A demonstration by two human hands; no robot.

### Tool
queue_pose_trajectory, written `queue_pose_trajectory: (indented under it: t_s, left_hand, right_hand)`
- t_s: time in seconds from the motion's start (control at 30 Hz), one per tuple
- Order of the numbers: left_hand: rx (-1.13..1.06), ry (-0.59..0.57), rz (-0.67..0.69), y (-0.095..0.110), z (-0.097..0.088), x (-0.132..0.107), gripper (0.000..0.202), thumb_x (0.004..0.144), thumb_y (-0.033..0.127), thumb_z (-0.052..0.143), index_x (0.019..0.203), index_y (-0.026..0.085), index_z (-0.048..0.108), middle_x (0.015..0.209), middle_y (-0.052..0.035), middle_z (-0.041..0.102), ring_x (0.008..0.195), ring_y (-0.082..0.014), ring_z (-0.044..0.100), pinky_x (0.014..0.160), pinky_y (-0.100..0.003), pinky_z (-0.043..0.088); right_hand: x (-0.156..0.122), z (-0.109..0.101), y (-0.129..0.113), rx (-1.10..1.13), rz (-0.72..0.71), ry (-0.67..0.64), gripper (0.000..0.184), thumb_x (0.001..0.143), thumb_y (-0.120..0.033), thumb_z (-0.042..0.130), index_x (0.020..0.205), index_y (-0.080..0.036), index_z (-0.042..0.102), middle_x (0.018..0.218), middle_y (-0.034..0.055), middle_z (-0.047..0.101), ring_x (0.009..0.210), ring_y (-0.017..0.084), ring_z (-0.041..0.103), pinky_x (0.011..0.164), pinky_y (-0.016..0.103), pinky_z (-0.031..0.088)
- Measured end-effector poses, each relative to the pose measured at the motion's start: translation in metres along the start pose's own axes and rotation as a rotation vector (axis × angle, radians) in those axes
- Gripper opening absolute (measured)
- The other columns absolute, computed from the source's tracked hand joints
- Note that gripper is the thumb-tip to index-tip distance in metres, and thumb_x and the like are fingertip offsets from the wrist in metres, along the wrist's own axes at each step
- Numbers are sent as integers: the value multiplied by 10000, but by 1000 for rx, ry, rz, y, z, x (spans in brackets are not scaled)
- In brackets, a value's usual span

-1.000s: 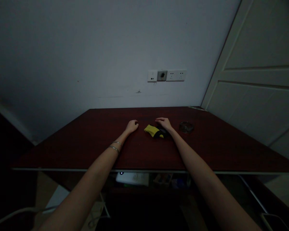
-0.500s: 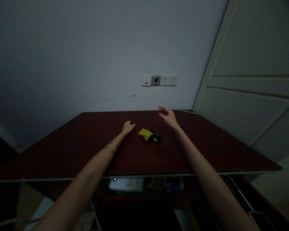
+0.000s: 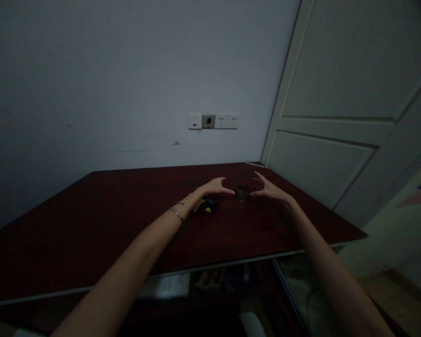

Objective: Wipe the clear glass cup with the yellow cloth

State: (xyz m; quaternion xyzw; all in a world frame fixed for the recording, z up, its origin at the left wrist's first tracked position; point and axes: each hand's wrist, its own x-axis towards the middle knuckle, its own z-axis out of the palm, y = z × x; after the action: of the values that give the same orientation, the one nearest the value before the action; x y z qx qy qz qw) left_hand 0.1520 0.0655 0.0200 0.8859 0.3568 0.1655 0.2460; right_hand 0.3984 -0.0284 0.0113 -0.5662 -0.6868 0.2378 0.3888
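Observation:
A small round dark see-through dish, apparently glass [image 3: 242, 193], sits on the dark red tabletop [image 3: 133, 210]. My left hand [image 3: 214, 186] is at its left, thumb pointing toward the rim and fingers apart. On the other side my right hand [image 3: 269, 189] is open too, its thumb close to the dish. Whether either thumb touches the glass I cannot tell. Under my left wrist lies a soft-looking yellow and black item [image 3: 208, 206], partly hidden by the forearm; its kind is unclear.
Behind the table rises a pale wall with a row of sockets [image 3: 226, 121]. A white panelled door [image 3: 323, 131] borders the right side. Below the front edge, an open compartment holds a white box-like thing [image 3: 170, 285] and other dim items.
My left hand has moved right, past the yellow and black item, to the dish. My right hand has come down beside the dish, which now shows. The view has turned right.

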Motion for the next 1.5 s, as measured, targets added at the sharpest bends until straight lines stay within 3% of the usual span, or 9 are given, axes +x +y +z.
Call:
queue_pose_trajectory:
  t_s: [0.1,0.2,0.37,0.6,0.87,1.0,1.17,1.3,1.5]
  left_hand:
    - [10,-52,17,10,20,10,1032,475,624,661,1279,52,360,1331,-210,368,1200,-318,383,962,-357,339]
    - [-34,-113,74,10,36,17,905,468,602,678,1185,88,477,1198,-175,521,1057,-297,519,867,-353,415]
    - [-116,-61,147,2,51,22,748,485,549,701,1085,124,563,1067,-123,608,953,-255,575,812,-338,439]
    - [-167,-60,191,-4,57,24,648,561,518,674,1080,139,587,1000,-90,643,897,-217,593,791,-312,438]
    - [-195,-58,213,-2,50,24,602,582,461,683,1086,146,589,1007,-75,645,917,-206,584,810,-296,421]
    - [-200,-71,252,1,26,18,604,591,449,679,1106,150,575,1034,-70,635,949,-207,571,841,-299,404]
    - [-114,1,245,-9,-31,-6,626,593,413,686,1150,163,549,1107,-79,600,1047,-222,520,912,-317,352]
    - [-62,-24,220,-31,-86,-42,615,631,390,656,1189,173,514,1187,-69,553,1090,-220,488,935,-314,334]
    - [3,-10,160,-81,-152,-112,576,637,367,660,1168,189,527,1186,-51,555,1097,-204,479,945,-303,314]
  right_hand:
    - [-4,14,17,19,49,-91,1108,524,-354,751,1381,-199,67,1360,156,342,1233,255,369,1023,421,289]
    - [-3,26,26,81,77,-103,1137,523,-365,749,1382,-183,27,1368,165,324,1222,241,388,1022,406,295]
    - [1,33,30,123,43,-92,1125,520,-362,751,1381,-157,59,1350,171,354,1222,232,390,1035,389,278]
    - [5,32,36,94,34,-75,1066,499,-348,763,1364,-152,172,1291,170,434,1190,241,430,1033,398,273]
    - [4,35,28,245,38,-44,1085,483,-296,770,1363,-166,149,1273,169,456,1158,243,465,997,402,334]
    - [10,38,10,246,5,33,1070,479,-286,773,1357,-186,171,1266,152,468,1152,241,471,995,397,336]
    - [32,58,-38,149,-105,107,1083,476,-314,773,1361,-173,164,1260,174,467,1144,249,478,967,383,364]
    - [55,97,-84,77,-183,144,1077,477,-341,776,1359,-169,182,1206,160,522,1126,252,493,965,390,357]
    - [85,179,-146,132,-292,85,1058,501,-358,764,1360,-174,174,1183,136,546,1065,236,539,919,373,399]
